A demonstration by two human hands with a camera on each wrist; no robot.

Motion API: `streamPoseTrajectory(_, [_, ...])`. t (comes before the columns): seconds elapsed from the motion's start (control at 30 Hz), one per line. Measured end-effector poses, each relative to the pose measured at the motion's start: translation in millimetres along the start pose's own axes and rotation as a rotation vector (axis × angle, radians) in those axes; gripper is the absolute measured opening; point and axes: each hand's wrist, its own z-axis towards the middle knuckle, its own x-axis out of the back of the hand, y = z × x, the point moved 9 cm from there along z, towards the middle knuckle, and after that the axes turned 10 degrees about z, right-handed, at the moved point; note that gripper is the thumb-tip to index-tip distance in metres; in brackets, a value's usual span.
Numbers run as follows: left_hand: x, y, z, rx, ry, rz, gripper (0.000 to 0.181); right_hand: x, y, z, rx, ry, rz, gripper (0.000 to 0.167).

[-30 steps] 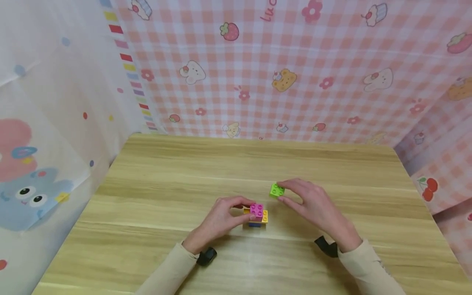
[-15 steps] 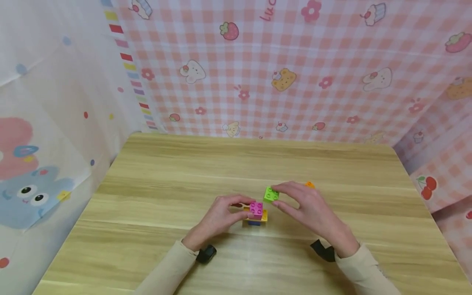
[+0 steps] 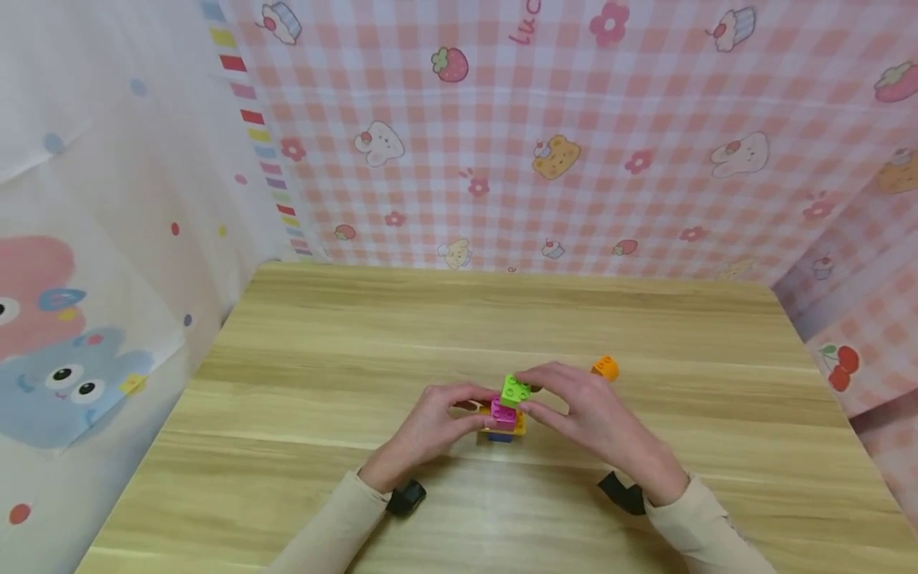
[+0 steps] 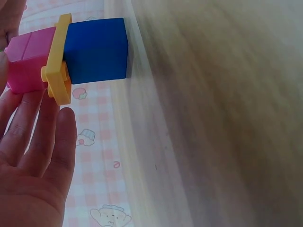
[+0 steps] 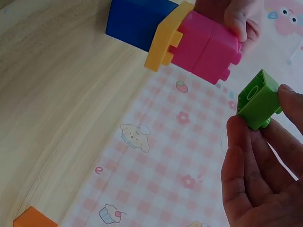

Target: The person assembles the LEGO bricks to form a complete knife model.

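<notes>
Brought the lime-green toy brick [image 3: 515,391] leftward since a second earlier to just above the pink bricks [image 5: 206,47], pinched between thumb and fingers of the right hand [image 3: 591,414], and uncovered the rounded orange block [image 3: 606,367] beyond. Pinched the pink bricks, topping a flat yellow plate [image 4: 58,56] and boxy blue block [image 4: 97,51], all smooth plastic, in the left hand [image 3: 430,426]. Left a narrow gap between hollow green underside and pink studs, well in from the far edge of the wood-grain tabletop [image 3: 358,335].
</notes>
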Motion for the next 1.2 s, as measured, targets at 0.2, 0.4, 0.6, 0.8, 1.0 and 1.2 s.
streamPoseTrajectory(0.2, [0.2, -2.3, -2.6, -0.001, 0.009, -0.014, 0.033, -11, 1, 1.3, -0.011, -0.026, 0.015, 0.037])
streamPoseTrajectory(0.4, [0.7, -5.4, -3.3, 0.005, 0.009, -0.033, 0.031, -20, 2, 2.3, -0.011, -0.059, 0.001, 0.035])
streamPoseTrajectory(0.6, [1.0, -4.4, -0.8, -0.009, 0.011, -0.023, 0.030, -20, 2, 2.9, 0.003, -0.048, 0.007, 0.034])
streamPoseTrajectory(0.8, [0.5, -6.2, -0.6, 0.025, -0.005, -0.021, 0.030, -22, 2, 1.9, 0.004, -0.059, 0.006, 0.032])
streamPoseTrajectory(1.0, [0.5, -6.0, -1.2, 0.038, -0.004, -0.007, 0.029, -24, 3, -0.2, 0.025, -0.048, 0.033, 0.030])
streamPoseTrajectory(1.2, [1.6, -6.4, -0.2, 0.040, -0.004, 0.011, 0.029, -25, 4, 0.0, 0.026, -0.051, 0.086, 0.028])
